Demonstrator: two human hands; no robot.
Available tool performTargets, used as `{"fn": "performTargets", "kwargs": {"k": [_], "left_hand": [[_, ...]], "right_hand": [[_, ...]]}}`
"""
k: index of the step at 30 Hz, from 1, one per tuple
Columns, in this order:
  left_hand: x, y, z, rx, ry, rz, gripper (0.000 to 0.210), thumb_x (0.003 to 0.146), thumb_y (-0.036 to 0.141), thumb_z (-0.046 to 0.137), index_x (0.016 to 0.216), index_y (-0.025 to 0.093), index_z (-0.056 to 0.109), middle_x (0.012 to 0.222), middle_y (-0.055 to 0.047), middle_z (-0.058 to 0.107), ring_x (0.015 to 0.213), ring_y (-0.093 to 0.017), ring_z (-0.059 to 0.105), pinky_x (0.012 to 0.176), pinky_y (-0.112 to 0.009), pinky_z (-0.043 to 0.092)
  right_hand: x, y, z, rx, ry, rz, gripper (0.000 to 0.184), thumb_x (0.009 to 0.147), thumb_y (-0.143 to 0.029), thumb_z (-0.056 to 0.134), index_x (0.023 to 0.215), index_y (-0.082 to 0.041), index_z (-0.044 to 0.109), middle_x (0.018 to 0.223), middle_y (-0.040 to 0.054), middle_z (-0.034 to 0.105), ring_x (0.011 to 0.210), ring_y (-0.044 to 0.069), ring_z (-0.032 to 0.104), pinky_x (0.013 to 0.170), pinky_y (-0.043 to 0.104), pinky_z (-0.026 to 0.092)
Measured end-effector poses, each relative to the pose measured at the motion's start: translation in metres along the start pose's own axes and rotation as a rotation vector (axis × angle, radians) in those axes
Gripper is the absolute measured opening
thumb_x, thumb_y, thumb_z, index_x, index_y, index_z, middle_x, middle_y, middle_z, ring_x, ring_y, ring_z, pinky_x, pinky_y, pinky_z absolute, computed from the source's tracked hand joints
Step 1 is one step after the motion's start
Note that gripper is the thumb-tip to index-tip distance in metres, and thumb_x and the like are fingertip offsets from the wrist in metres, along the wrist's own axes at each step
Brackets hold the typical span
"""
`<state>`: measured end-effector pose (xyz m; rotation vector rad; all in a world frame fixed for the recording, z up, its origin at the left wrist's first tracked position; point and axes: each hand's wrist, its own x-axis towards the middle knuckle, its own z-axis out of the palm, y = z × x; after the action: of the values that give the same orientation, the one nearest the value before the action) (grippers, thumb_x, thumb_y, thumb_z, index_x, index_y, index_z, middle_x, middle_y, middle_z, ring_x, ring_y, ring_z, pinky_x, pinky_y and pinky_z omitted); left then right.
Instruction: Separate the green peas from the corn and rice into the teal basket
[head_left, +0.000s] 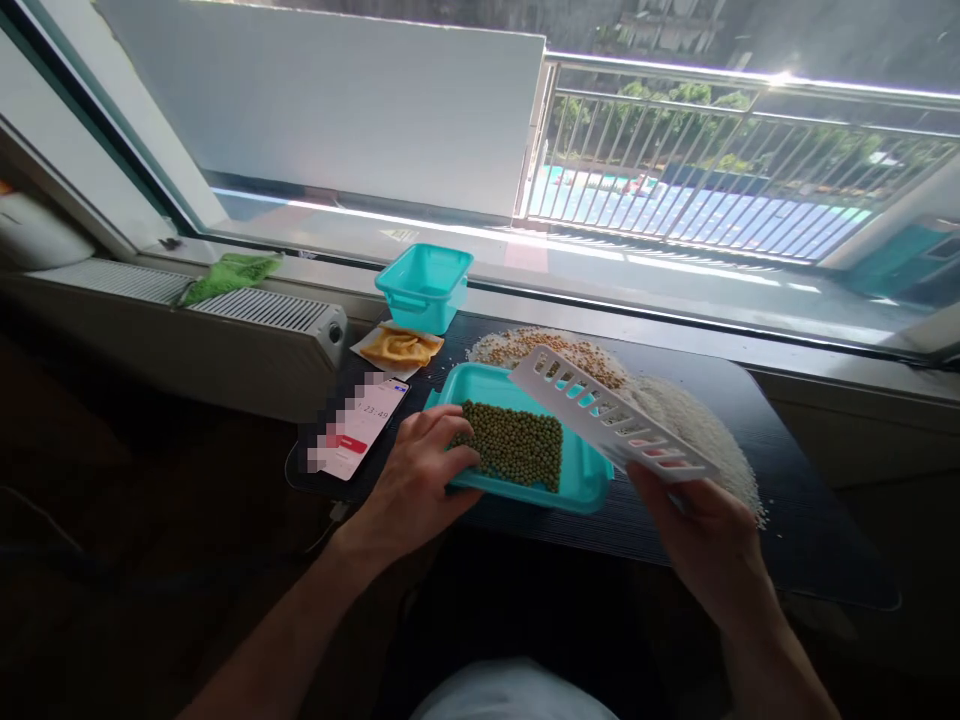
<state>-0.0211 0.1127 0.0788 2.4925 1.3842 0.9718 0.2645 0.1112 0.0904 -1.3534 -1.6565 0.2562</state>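
Note:
A shallow teal tray (589, 480), shaped like a container lid, lies on the dark table with a bed of small green beans (514, 443) on it. My left hand (431, 460) is closed at the tray's left edge, fingertips curled over the rim beside the beans and thumb along the near side. My right hand (697, 530) grips the near end of a white slotted plastic strip (604, 415). The strip slants up over the tray's right side. Behind it are a heap of yellowish beans (566, 352) and a spread of white grains (682, 430), partly hidden by the strip.
A teal container (424, 285) stands at the back by the window. Near it lie a packet with a yellow-orange picture (397, 347) and a phone (367, 430) on the dark table (795, 500). A radiator (262, 312) with a green cloth-like item (232, 275) borders the left.

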Motion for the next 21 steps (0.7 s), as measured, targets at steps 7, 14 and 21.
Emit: {"fn": "performTargets", "kwargs": {"k": [7,14,21], "left_hand": [[-0.015,0.009,0.022,0.175,0.127,-0.212,0.016,0.079,0.012,0.067,0.092,0.021,0.067,0.123,-0.011,0.062,0.132,-0.039,0.043,0.105,-0.060,0.039],[-0.022,0.010,0.029,0.131,0.176,-0.224,0.042,0.084,0.023,0.068,0.124,0.025,0.055,0.136,-0.011,0.053,0.128,-0.030,0.051,0.105,-0.049,0.046],[-0.027,0.011,0.033,0.194,0.238,-0.211,0.028,0.086,0.022,0.065,0.113,0.024,0.059,0.136,-0.013,0.053,0.136,-0.034,0.042,0.109,-0.056,0.039]], "right_hand": [[0.005,0.008,0.007,0.128,-0.042,-0.058,0.021,0.086,-0.030,0.063,0.099,-0.024,0.078,0.096,0.0017,0.080,0.085,0.024,0.076,0.076,0.034,0.061],[0.008,0.007,0.011,0.200,-0.050,-0.026,0.023,0.086,-0.032,0.061,0.097,-0.024,0.079,0.100,0.0027,0.079,0.089,0.025,0.075,0.078,0.035,0.061],[0.002,0.016,0.020,0.281,-0.016,-0.040,0.021,0.087,-0.032,0.061,0.098,-0.028,0.078,0.101,0.0027,0.079,0.094,0.024,0.074,0.086,0.037,0.059]]}}
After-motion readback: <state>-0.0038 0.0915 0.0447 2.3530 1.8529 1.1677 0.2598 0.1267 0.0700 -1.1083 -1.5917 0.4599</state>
